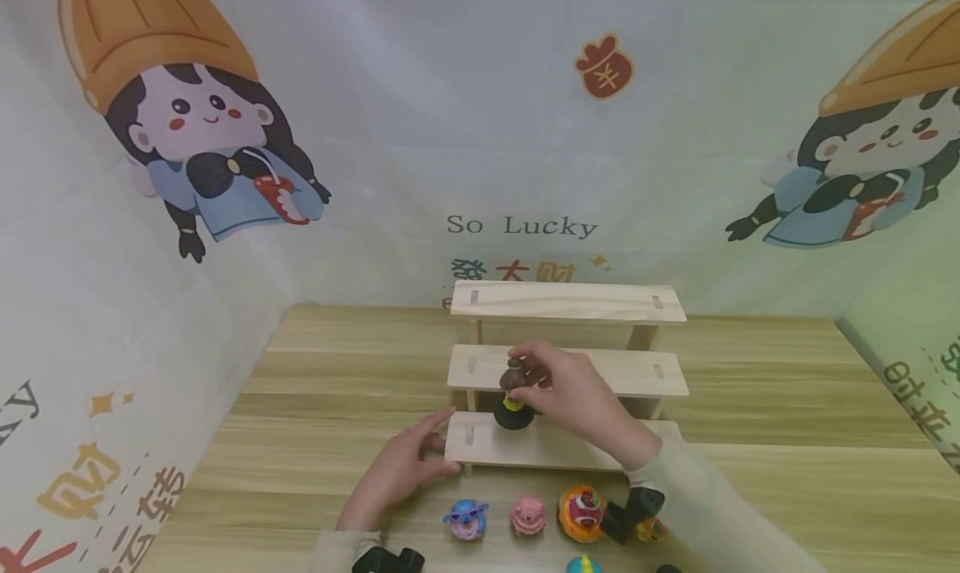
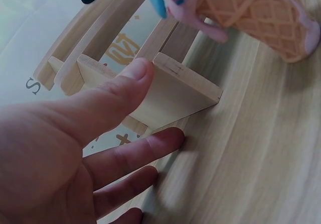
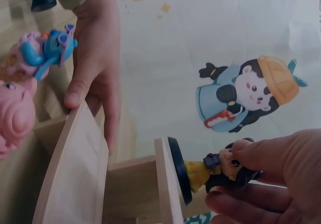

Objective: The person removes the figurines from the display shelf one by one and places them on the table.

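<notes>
My right hand (image 1: 573, 389) pinches a small doll figurine (image 3: 225, 166) by its dark-haired head, thumb on one side and fingers on the other. The figurine has a yellow skirt and a round black base (image 1: 513, 417). In the head view it is upright over the left part of the lowest board of a three-tier wooden stand (image 1: 566, 454); whether the base touches wood I cannot tell. My left hand (image 1: 405, 464) is at that board's left end, fingers fairly straight and spread. Its thumb (image 2: 135, 76) lies against the board's corner.
In front of the stand are a blue figure with sunglasses (image 1: 467, 519), a pink figure (image 1: 528, 516) and an orange round toy (image 1: 582, 513). A blue-and-yellow toy (image 1: 583, 565) shows at the bottom edge. Behind the wooden table hangs a printed cloth (image 1: 405, 139).
</notes>
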`<state>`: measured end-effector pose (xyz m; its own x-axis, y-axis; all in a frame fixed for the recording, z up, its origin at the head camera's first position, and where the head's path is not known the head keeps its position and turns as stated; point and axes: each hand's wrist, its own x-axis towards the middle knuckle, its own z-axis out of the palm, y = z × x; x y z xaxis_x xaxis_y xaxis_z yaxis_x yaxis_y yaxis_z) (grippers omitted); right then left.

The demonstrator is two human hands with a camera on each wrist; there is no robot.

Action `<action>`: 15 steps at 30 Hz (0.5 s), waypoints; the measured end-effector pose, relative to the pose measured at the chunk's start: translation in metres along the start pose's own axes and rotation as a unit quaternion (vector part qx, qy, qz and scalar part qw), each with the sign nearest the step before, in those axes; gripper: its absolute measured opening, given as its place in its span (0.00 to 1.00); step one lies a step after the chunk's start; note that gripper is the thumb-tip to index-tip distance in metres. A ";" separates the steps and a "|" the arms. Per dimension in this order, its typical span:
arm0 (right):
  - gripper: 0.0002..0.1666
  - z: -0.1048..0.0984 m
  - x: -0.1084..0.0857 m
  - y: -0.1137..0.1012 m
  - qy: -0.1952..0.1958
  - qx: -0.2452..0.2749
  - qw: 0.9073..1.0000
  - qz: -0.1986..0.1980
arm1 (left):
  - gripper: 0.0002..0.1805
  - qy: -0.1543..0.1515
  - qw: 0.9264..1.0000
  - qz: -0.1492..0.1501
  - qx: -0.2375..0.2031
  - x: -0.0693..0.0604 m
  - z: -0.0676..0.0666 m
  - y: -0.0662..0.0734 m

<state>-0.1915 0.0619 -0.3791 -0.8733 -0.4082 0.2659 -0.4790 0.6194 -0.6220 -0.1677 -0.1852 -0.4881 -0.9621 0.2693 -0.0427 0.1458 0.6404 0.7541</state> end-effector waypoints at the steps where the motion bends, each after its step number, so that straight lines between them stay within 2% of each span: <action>1: 0.26 0.000 -0.002 -0.001 -0.003 -0.002 1.000 -0.005 | 0.44 0.000 1.000 0.000 0.001 0.000 0.000 0.000; 9: 0.25 -0.002 -0.023 -0.014 -0.033 0.016 0.999 -0.037 | 0.44 0.001 1.000 -0.003 0.001 0.000 0.000 0.000; 15: 0.25 -0.001 -0.036 -0.022 -0.044 -0.003 0.997 -0.061 | 0.44 0.002 1.000 -0.003 0.001 0.000 0.001 -0.001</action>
<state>-0.1496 0.0637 -0.3738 -0.7973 -0.5380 0.2735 -0.5819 0.5652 -0.5848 -0.1681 -0.1851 -0.4899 -0.9637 0.2629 -0.0456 0.1399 0.6436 0.7525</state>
